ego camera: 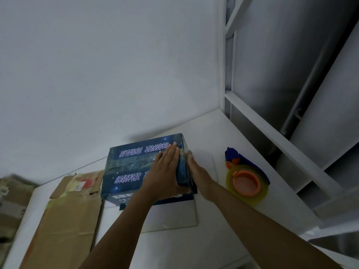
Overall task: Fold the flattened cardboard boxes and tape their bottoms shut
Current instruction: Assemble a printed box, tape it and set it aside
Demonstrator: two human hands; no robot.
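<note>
Flat, ungripping left hand and right hand press the dark-blue cardboard box; the orange tape dispenser lies at three o'clock, nearer the right.

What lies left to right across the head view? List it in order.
Blurred cardboard pile → flattened brown cardboard → blue printed box → right hand against its side → tape dispenser.
</note>
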